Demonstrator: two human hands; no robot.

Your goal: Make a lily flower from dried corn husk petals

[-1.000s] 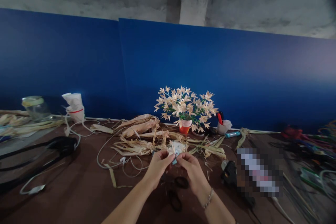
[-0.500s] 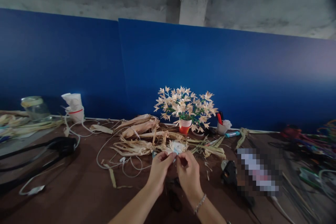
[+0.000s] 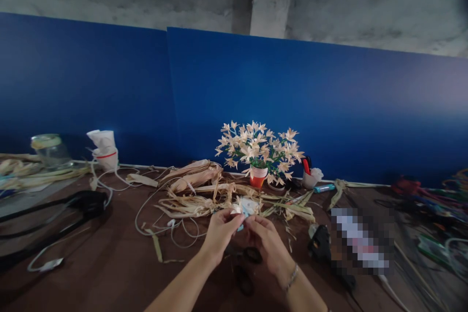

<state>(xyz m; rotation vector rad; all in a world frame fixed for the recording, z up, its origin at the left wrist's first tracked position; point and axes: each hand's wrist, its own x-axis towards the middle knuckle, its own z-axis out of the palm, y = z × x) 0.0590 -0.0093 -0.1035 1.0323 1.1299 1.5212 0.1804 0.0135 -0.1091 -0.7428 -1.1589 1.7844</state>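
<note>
Blue boards [image 3: 256, 97] rise behind our brown table [image 3: 91, 248], and near its middle we hold a small pale flower [image 3: 245, 206] just in front of a heap of dried husks [image 3: 190, 200]. Our left hand [image 3: 219, 234] and right hand [image 3: 265, 241] are close together, their fingertips pinched on the flower's underside, with a bit of blue showing below it. Farther back, a full bunch of pale flowers [image 3: 258, 148] looks finished in an orange cup [image 3: 257, 178]. Many husks lie loose and seemingly unworked, so we judge plenty of material is left. Black scissors [image 3: 253, 255] lie partly under our right hand, and white cord [image 3: 136, 219] loops across the table to the left.
</note>
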